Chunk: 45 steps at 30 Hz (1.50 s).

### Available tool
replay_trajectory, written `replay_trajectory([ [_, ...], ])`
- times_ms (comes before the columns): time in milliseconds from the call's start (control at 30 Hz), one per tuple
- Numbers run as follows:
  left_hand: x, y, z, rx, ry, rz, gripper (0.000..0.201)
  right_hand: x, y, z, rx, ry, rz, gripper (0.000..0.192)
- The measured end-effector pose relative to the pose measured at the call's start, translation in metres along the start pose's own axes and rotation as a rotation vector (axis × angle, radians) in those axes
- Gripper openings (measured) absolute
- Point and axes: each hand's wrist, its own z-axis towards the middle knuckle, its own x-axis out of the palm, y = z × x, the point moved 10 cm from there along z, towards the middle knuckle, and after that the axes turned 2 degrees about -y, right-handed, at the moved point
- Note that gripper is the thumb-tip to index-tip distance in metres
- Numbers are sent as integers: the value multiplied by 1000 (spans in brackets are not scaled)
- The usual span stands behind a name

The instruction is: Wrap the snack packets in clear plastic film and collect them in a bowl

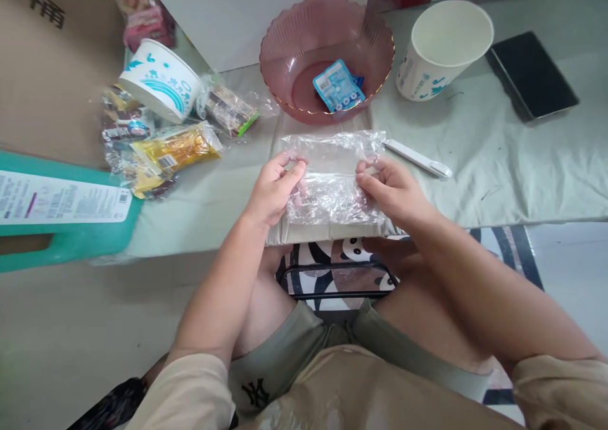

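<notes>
A: Head view, where was the clear plastic bag (332, 177)?

B: Flat on the grey cloth (498, 158) at the table edge, stretched between both hands. Left hand (273, 189) pinched its left edge, right hand (392, 186) pinched the right edge.

A: Around it?

B: Pink bowl (304, 44) just behind, blue packet (337, 85) inside. White pen (418, 159) beside the right hand, paper cup (444, 50) further back.

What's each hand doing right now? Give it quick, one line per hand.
Left hand: closed, pinching the left edge of the clear bag.
Right hand: closed, pinching the bag's right edge.
</notes>
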Motion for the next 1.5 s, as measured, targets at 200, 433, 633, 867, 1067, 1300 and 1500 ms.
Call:
replay_trajectory([
  [200, 1, -4, -1, -14, 151, -26, 37, -13, 10, 3, -107, -92, 145, 14],
  [433, -9, -14, 11, 184, 49, 4, 26, -16, 25, -4, -291, -36, -151, 32],
  [633, 19, -9, -1, 186, 276, 217, 33, -17, 33, -10, -401, -119, -321, 24],
  [867, 44, -5, -3, 144, 370, -186, 74, 30, 9, -10, -143, 259, -356, 24],
  [1067, 79, 19, -1, -19, 433, -144, 44, 1, 20, -4, -190, -76, -357, 24],
  [1300, 69, 14, 4, 7, 254, -83, 18, -8, 24, -15, -152, -58, -166, 22],
  [1500, 64, 3, 6, 73, 211, -146, 16, -9, 16, -18, -167, -102, 132, 16],
])
